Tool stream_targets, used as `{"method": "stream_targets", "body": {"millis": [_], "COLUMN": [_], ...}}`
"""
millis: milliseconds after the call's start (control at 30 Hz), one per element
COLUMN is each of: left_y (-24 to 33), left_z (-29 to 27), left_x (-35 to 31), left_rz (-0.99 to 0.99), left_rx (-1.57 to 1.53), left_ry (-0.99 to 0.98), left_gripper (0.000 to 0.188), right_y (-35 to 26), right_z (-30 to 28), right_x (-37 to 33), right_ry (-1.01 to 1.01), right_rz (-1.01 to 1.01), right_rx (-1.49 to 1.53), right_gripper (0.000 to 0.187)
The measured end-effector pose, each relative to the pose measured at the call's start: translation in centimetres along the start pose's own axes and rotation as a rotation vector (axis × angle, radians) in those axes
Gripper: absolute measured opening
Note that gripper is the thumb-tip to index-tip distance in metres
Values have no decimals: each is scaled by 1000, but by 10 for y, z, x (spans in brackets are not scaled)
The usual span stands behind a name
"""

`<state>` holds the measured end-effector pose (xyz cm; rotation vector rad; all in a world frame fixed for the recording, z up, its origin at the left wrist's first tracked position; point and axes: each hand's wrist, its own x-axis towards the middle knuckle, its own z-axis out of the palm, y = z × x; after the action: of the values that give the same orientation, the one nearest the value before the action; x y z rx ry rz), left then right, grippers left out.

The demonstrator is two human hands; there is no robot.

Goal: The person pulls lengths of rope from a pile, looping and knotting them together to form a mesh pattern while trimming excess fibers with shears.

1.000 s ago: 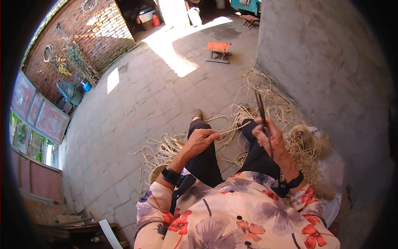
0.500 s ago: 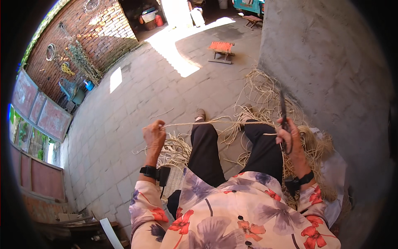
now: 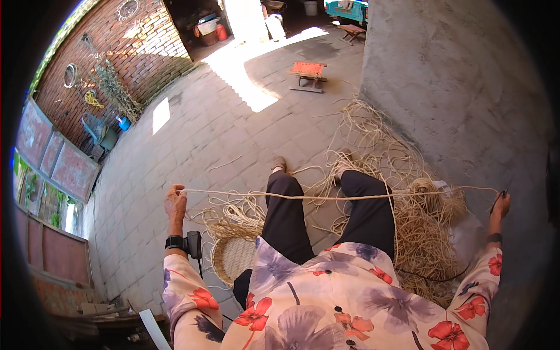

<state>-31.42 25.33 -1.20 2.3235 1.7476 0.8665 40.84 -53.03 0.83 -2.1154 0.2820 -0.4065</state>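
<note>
At the far left of my view, faded red panels [image 3: 57,154] stand below a brick wall [image 3: 143,41] that fills the upper left. Left of centre, I see the left hand [image 3: 175,201] closed, its fingertips pinching one end of a pale cord [image 3: 329,198]. Below and right of that hand, loose strands [image 3: 239,211] spill against the upper rim of a round woven basket [image 3: 233,256]. The cord runs across the middle of my view, sagging slightly, above two knees in dark trousers [image 3: 286,213]. Higher up, near top centre, an orange-topped stool [image 3: 307,70] stands on the paving [image 3: 192,134], well apart from the hands. Right of centre I have a large tangled pile of the same pale strands [image 3: 429,239], beside a grey wall [image 3: 455,87]. At the right edge, the right hand [image 3: 500,206] is closed round dark scissors [image 3: 503,194]. The cord reaches that hand, but I cannot tell whether its fingers pinch it.
</note>
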Motion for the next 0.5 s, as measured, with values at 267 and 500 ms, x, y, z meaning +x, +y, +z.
{"method": "stream_targets", "body": {"millis": [267,500], "left_y": [121,263], "left_z": [14,-6], "left_x": [-28,-70], "left_rz": [335,666], "left_rx": [-321,0], "left_ry": [-347,-312], "left_gripper": [15,12], "right_y": [-92,-251], "right_z": [105,156], "right_x": [-177,-428], "right_ry": [-383,-1307], "right_rz": [-366,-416], "right_rx": [-203,533], "right_gripper": [44,37]}}
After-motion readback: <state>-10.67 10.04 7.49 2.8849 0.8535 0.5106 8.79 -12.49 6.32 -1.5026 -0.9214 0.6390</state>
